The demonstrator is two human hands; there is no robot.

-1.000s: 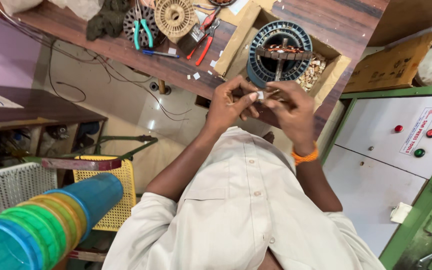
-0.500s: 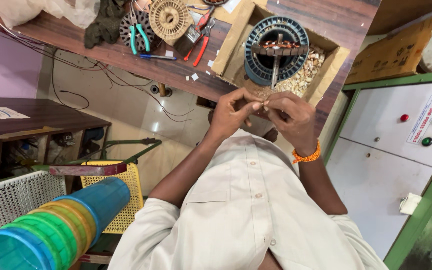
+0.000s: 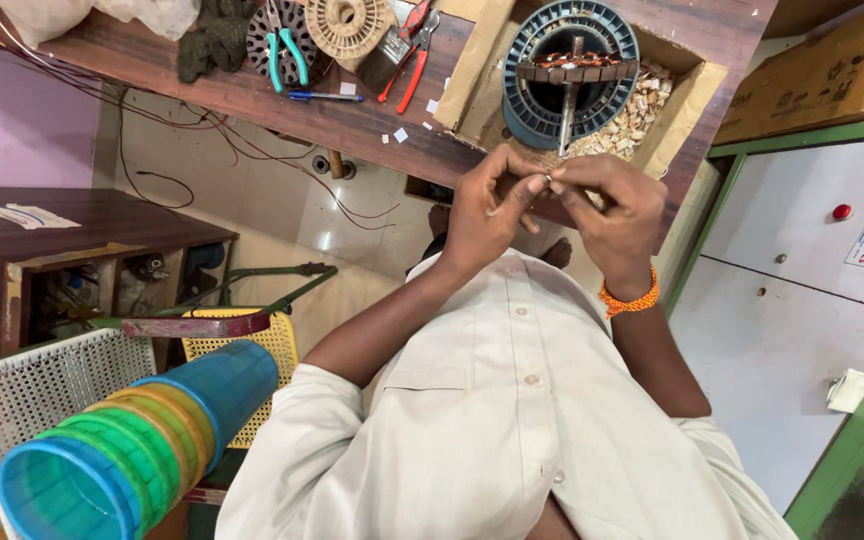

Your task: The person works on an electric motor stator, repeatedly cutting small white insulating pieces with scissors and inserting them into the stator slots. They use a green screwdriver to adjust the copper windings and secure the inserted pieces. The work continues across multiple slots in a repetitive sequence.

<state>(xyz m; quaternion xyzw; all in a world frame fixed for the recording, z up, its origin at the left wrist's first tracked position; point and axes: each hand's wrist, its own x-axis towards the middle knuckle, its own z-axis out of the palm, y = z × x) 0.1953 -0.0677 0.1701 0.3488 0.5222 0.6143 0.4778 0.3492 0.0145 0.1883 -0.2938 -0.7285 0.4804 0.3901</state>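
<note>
Together, both hands' fingers [image 3: 542,186] pinch a tiny pale piece [image 3: 549,178].

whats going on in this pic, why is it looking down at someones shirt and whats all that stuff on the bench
The camera sits on the person's head and looks straight down, so you see their pale shirt and two bare hands raised in front of it. The left hand and right hand meet at the fingertips, pinching something too small to make out. Past the hands is a wooden bench. On it sits an open cardboard box holding a round blue motor part with copper windings, beside small pale bits. Further along lie green-handled pliers, red-handled pliers and a blue pen. Low in the picture is a stack of coloured plastic cups.
</note>
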